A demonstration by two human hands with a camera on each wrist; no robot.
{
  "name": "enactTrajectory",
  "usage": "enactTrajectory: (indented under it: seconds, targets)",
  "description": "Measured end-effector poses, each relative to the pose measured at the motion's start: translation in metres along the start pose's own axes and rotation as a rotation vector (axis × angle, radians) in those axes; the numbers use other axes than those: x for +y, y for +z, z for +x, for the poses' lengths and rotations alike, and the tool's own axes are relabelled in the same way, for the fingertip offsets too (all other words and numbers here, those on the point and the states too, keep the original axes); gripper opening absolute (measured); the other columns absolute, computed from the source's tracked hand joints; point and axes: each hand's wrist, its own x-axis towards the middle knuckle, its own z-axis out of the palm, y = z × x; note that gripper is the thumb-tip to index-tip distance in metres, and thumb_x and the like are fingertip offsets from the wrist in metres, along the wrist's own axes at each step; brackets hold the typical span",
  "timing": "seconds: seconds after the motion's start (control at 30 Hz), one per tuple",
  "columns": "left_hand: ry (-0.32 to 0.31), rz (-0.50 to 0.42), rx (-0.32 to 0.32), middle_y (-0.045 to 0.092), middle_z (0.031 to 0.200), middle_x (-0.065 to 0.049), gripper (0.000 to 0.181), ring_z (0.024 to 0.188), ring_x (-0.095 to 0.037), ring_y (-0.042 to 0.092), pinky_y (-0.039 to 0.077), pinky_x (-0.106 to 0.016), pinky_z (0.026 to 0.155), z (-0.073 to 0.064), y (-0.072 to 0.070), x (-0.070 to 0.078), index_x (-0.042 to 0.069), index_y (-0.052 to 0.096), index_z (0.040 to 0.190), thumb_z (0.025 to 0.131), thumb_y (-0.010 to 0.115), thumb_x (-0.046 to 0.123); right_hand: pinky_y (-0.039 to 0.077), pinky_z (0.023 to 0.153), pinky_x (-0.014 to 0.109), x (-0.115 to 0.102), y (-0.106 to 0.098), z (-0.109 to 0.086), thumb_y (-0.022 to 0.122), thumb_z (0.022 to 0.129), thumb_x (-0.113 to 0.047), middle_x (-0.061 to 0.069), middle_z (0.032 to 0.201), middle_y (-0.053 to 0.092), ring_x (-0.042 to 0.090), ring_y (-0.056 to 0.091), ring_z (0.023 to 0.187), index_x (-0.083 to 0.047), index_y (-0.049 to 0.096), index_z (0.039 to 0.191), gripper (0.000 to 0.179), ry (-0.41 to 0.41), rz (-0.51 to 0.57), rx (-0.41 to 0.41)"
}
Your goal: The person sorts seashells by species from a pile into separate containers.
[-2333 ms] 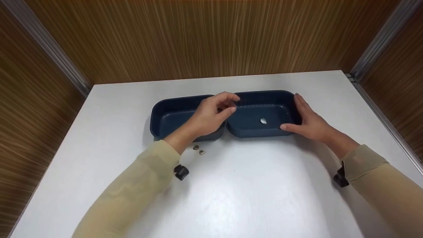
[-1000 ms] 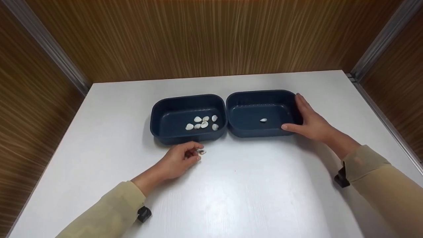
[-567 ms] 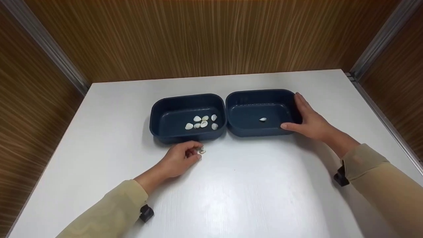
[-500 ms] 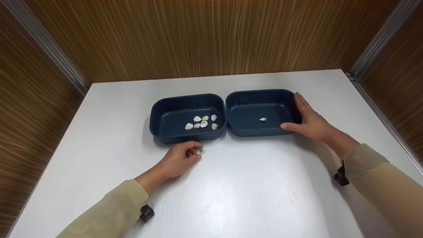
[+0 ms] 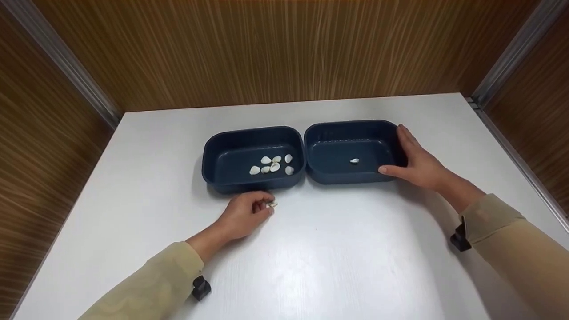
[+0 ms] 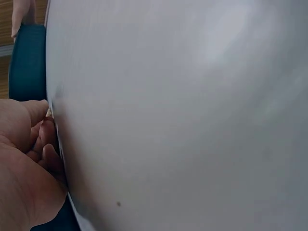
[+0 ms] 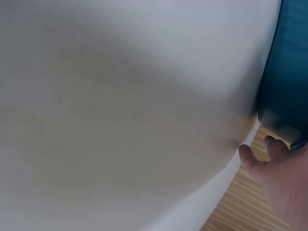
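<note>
Two dark blue rectangular boxes stand side by side on the white table. Several pale seashells [image 5: 275, 167] lie in the left box [image 5: 226, 183], towards its right half. A single seashell [image 5: 354, 161] is inside the right box [image 5: 331, 178]. Just in front of the left box, my left hand [image 5: 242, 215] pinches a small seashell [image 5: 272, 204] between thumb and forefinger at table level; in the left wrist view the shell [image 6: 49, 113] shows at the fingertips. My right hand [image 5: 420, 166] rests against the right end of the right box, fingers extended along its outside, thumb on the near rim.
The white table [image 5: 338, 249] runs up to a wood-grain back panel [image 5: 284, 53]. More wood-grain panels with metal edge strips close off both sides. A black strap piece [image 5: 201, 288] sits at my left cuff, another [image 5: 460, 238] at the right.
From above the boxes, my left hand has come down and left to the table, uncovering the shells in the left box. Its fingertips have closed on a shell. The right hand stays.
</note>
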Motion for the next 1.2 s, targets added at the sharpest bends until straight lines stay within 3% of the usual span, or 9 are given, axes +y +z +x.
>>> enactTrajectory:
  seconds: [0.6,1.2]
  targets:
    - [0.035,0.043,0.006,0.062,0.081,0.007,0.008,0.072,-0.009,0.055,0.045,-0.025,0.065,0.002,0.0016,-0.0018,0.012,0.078,0.102,0.096,0.075,0.007,0.008,0.127,0.066,0.0006,0.0021,0.0,0.075,0.094,-0.057,0.004,0.178,-0.015,0.033,-0.006,0.163,-0.019,-0.013,0.17,0.122,-0.008,0.002,0.012]
    - [0.037,0.115,-0.075,0.057,0.089,0.005,0.004,0.08,-0.012,0.052,0.044,-0.03,0.076,0.0006,-0.002,0.0036,0.011,0.068,0.101,0.102,0.07,0.015,0.008,0.127,0.066,0.0008,0.0025,-0.0005,0.076,0.095,-0.055,0.004,0.177,-0.016,0.035,-0.006,0.163,-0.018,-0.013,0.17,0.122,-0.013,0.017,0.017]
